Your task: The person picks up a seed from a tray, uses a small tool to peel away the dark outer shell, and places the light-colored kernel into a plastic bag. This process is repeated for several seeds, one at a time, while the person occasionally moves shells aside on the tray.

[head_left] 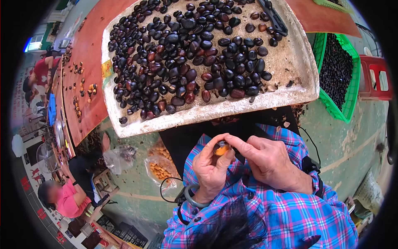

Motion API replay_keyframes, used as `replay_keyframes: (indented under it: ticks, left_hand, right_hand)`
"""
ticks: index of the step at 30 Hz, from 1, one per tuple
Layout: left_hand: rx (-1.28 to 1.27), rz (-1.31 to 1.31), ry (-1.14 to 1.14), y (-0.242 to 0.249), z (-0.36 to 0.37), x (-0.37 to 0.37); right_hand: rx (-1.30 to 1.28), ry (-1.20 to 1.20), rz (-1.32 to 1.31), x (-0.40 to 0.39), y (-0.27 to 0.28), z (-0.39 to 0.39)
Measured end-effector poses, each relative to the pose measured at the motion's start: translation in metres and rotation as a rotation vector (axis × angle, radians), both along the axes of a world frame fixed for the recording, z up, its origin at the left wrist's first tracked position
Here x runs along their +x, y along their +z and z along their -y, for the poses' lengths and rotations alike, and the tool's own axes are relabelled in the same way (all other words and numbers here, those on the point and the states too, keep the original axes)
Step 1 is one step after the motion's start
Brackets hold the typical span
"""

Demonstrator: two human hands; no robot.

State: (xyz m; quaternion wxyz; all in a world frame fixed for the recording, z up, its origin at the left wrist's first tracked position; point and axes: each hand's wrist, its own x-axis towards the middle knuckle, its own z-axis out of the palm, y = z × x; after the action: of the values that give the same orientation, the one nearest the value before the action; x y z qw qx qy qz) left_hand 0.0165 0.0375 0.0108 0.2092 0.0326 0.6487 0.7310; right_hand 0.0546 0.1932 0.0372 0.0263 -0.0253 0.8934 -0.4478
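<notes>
My left hand [211,168] pinches a dark, glossy nut [222,148] between thumb and fingers above my lap. Part of its shell is off and an orange kernel shows. My right hand [271,161] is closed beside it, its index finger stretched to the nut's upper edge. The other right fingers are curled, and whatever they may hold is hidden. Just beyond my hands stands a worn white foam tray [286,101], strewn with many dark brown to black oval nuts [178,62] and some shell bits.
A dark tool-like object [273,17] lies in the tray's far right corner. To the right is a green basket [353,79] of dark pieces, by a red stool [375,79]. Bags of orange kernels [161,169] lie on the floor. Co-workers in pink [72,201] and red sit left.
</notes>
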Motion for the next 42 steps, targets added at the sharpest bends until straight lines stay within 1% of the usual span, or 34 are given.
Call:
replay_keyframes:
  ticks: [2,7,10,13,15,16,18,22,24,25,26,27,28,29,30,31,32,33,34,35,37,38,42]
  left_hand:
    - [0.003,-0.006,0.003,0.0,-0.002,0.0]
    - [0.023,0.032,0.037,-0.001,-0.006,0.0]
    - [0.091,0.078,0.03,-0.002,-0.007,-0.001]
    - [0.062,0.063,-0.004,-0.003,-0.005,-0.004]
    - [-0.12,-0.043,0.025,-0.001,-0.007,-0.004]
    - [-0.121,-0.043,0.028,-0.001,-0.003,-0.006]
    - [-0.399,-0.273,-0.172,0.0,0.008,-0.012]
    - [-0.342,-0.265,-0.174,-0.001,0.011,-0.013]
    - [-0.35,-0.534,-0.468,0.0,0.013,-0.012]
    - [-0.35,-0.534,-0.471,0.003,0.013,-0.012]
    - [-0.247,-0.38,-0.494,0.007,0.011,-0.011]
    - [-0.147,-0.234,-0.509,0.009,0.011,-0.012]
    - [-0.108,-0.043,-0.331,0.002,0.018,-0.009]
    - [0.037,0.004,-0.224,-0.005,0.019,-0.009]
    - [0.061,0.013,-0.215,-0.006,0.018,-0.008]
    - [0.085,0.022,-0.203,-0.007,0.016,-0.008]
    - [0.085,0.019,-0.201,-0.008,0.016,-0.007]
    - [0.155,0.103,-0.159,-0.009,0.017,-0.007]
    - [0.223,0.189,-0.117,-0.01,0.017,-0.006]
    - [0.222,0.19,-0.119,-0.011,0.016,-0.005]
    - [0.322,0.206,-0.039,-0.013,0.014,-0.004]
    - [0.285,0.223,-0.096,-0.013,0.017,-0.006]
    - [0.318,0.207,-0.066,-0.014,0.013,-0.004]
  right_hand:
    - [0.096,0.021,-0.036,0.0,0.001,0.001]
    - [0.128,-0.007,-0.05,0.0,-0.006,0.007]
    - [0.139,-0.01,-0.061,-0.001,-0.006,0.006]
    - [0.162,0.011,-0.043,-0.001,-0.004,0.005]
    - [0.176,0.026,-0.022,-0.001,-0.003,0.004]
    - [0.163,0.04,-0.021,0.0,-0.004,0.004]
    - [0.149,0.052,-0.019,0.001,-0.004,0.004]
    - [0.114,0.056,0.033,0.002,-0.002,0.006]
    - [0.093,0.036,0.065,0.002,-0.006,0.005]
    - [0.063,0.02,0.072,0.001,-0.011,0.003]
    - [-0.052,0.012,0.114,-0.001,-0.011,0.002]
    - [-0.052,0.018,0.106,-0.001,-0.017,0.002]
    - [-0.143,-0.041,0.027,0.0,-0.027,0.002]
    - [-0.233,-0.104,-0.049,0.001,-0.032,0.002]
    - [-0.326,-0.142,-0.021,-0.001,-0.031,0.0]
    - [-0.325,-0.142,-0.022,-0.001,-0.027,-0.001]
    - [-0.386,-0.143,0.11,-0.001,-0.022,-0.004]
    - [-0.448,-0.144,0.243,-0.002,-0.017,-0.005]
    - [-0.56,-0.139,0.222,-0.003,-0.012,-0.003]
    - [-0.561,-0.141,0.222,-0.002,-0.009,-0.004]
    - [-0.658,-0.098,0.304,-0.002,-0.004,-0.005]
    - [-0.629,-0.06,0.326,-0.001,-0.005,-0.007]
    - [-0.658,-0.022,0.295,-0.002,-0.001,-0.005]
